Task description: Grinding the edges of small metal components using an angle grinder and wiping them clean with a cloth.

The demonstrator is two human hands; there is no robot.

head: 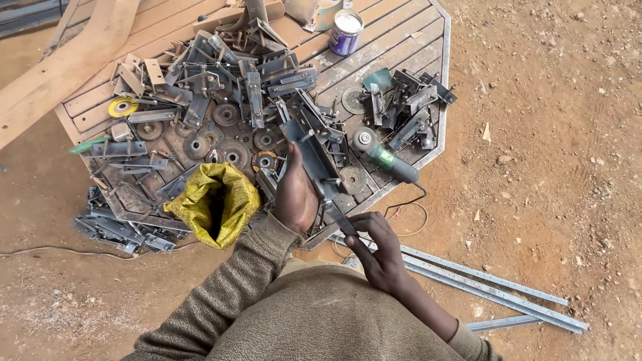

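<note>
Gripping grey metal bracket with both hands | yellow sack left | purple-labelled tin above

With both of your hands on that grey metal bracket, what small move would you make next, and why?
Probably set the metal bracket down on the bare slats at the table's near edge. The left hand grips its body and the right hand pinches its lower end, so both are occupied, and the angle grinder lies untouched beside it.

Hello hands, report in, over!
Left hand gripping grey metal bracket. Right hand pinching its lower end. Yellow sack and angle grinder close alongside.
</note>
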